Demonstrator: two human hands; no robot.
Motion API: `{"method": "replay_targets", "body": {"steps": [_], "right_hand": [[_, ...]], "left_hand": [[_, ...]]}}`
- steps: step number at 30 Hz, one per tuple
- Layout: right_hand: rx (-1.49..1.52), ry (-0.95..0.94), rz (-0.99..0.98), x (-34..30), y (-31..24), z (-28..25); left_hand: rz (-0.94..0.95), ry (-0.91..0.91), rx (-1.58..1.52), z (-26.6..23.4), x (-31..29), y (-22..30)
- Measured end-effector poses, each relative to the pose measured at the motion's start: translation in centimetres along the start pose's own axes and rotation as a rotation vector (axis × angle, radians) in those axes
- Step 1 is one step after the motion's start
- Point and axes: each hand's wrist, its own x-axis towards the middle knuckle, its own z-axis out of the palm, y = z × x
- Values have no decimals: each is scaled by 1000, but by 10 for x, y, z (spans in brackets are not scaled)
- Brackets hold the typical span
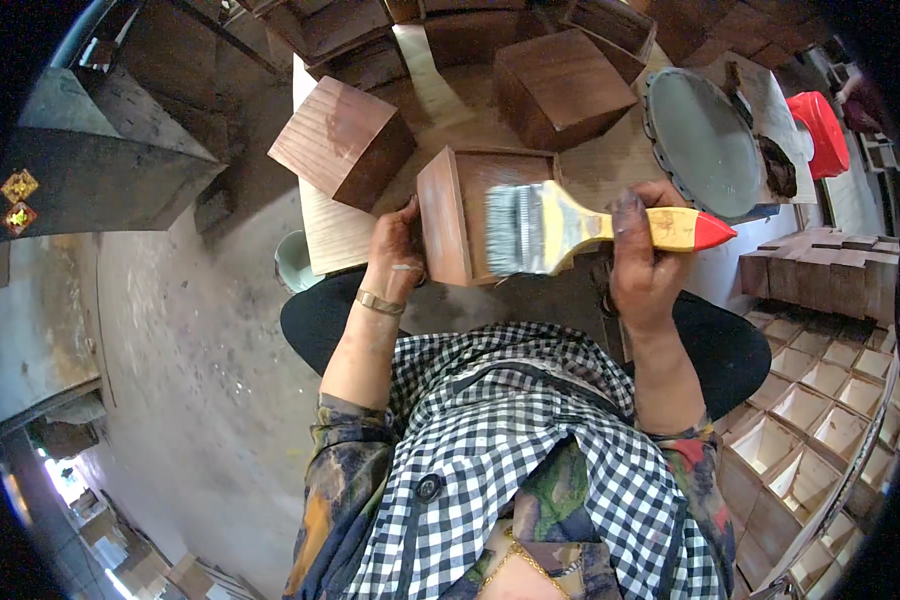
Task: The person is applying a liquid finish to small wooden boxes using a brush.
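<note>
In front of me is an open brown wooden box (pixel 445 220), tilted so that part of its inside shows. My left hand (pixel 395 245) is closed on its left side, fingers partly hidden behind the wall. A wide flat paintbrush (pixel 575 225) with a yellow, red-tipped handle is gripped in my right hand (pixel 645 260). Its pale-coated bristles point left across the box's opening; whether they touch the wood, I cannot tell. Beyond the right hand stands a round basin (pixel 705 145) of greyish liquid with a crusted rim.
Brown wooden boxes (pixel 335 135) (pixel 565 85) stand on the light wooden board (pixel 320 235). A pale bucket (pixel 295 262) sits below its left edge. At right are a red container (pixel 820 135) and stacked open boxes (pixel 805 410). A metal cabinet-like form (pixel 110 170) stands left.
</note>
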Motion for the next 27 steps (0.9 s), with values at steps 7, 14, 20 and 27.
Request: {"method": "replay_targets", "body": {"steps": [7,14,20,27], "right_hand": [[-38,64,119,8,24,-34],[90,125,69,17,20,-10],[129,284,513,18,34,-17],[297,272,667,-16,41,-61]], "left_hand": [[-5,-12,8,-2,2,1],[-2,-39,-13,-3,0,-1],[43,-119,33,-11,8,-4],[52,-55,24,-1,-4,-6]]}}
